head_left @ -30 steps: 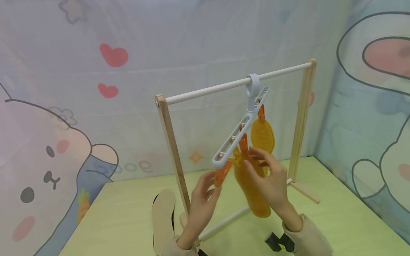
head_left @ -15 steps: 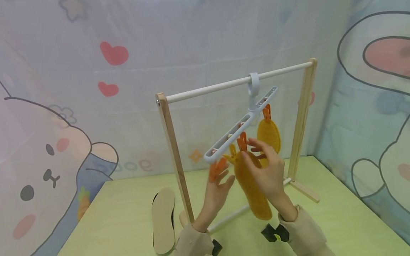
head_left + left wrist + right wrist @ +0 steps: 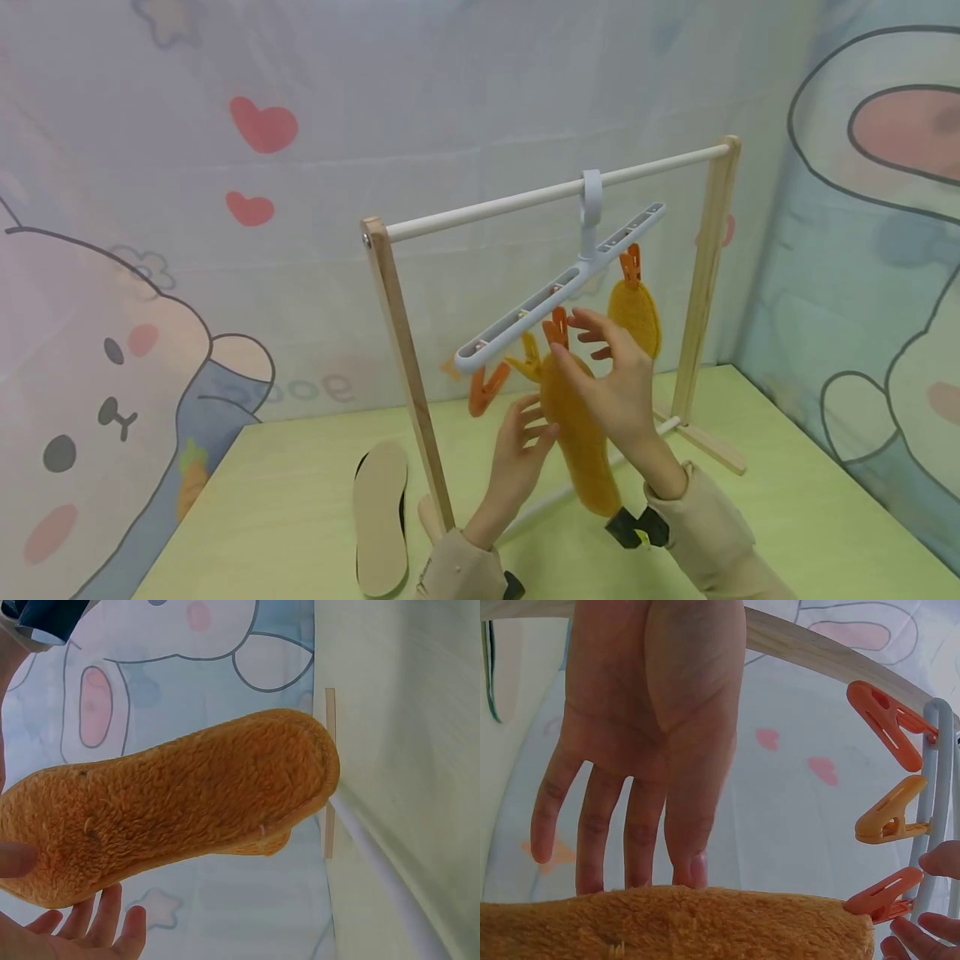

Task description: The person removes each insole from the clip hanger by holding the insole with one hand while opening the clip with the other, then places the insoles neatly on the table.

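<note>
A fuzzy orange insole [image 3: 573, 433] hangs by an orange clip [image 3: 556, 328] from a grey-white clip hanger [image 3: 517, 317]. My left hand [image 3: 519, 454] is at the insole's upper left edge. In the left wrist view, its thumb [image 3: 15, 860] overlaps the insole's face and its fingers are by the lower edge; whether they press on it I cannot tell. My right hand [image 3: 618, 387] is spread around the orange clip, thumb and fingers apart. An orange clip [image 3: 487, 390] and a yellow clip [image 3: 529, 358] dangle bare from the hanger's near half.
Another yellow-orange insole [image 3: 633, 317] hangs from a clip on the hanger's far half. The hanger hooks over the white rod [image 3: 487, 213] of a wooden-post rack [image 3: 408, 367]. A beige insole [image 3: 380, 517] lies on the table [image 3: 247, 508], left of the rack.
My left hand has let go of the end orange clip and moved right to the hanging insole. The hanger has turned, its near end swinging left. My right hand has shifted slightly left and up.
</note>
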Motion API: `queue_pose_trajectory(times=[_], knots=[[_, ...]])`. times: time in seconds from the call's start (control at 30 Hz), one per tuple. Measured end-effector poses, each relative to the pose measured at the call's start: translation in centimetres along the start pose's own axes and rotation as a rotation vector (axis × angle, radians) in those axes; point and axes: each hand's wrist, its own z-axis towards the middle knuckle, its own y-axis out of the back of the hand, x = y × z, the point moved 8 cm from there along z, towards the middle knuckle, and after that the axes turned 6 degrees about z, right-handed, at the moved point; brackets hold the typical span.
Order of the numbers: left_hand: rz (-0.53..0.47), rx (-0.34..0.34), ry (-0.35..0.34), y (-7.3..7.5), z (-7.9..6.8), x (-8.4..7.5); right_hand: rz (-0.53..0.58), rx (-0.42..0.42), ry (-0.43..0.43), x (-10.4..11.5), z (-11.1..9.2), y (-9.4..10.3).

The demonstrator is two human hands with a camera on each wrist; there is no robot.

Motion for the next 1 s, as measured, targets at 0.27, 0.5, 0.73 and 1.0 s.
queue_pose_trajectory(times=[0.27,0.5,0.73,1.0], knots=[[0.048,-0.011,0.047,0.0,-0.6,-1.6,-0.025,0.012,-0.015,-0.5,0.5,-0.5],[0.053,-0.006,0.049,-0.1,-0.6,-1.3,-0.056,0.015,-0.01,-0.5,0.8,-0.6],[-0.019,0.008,0.057,-0.5,-0.2,1.1,-0.033,0.036,-0.024,-0.5,1.2,-0.7],[-0.057,0.045,0.036,-0.7,-0.4,1.5,-0.02,0.058,-0.024,-0.6,1.3,-0.9]])
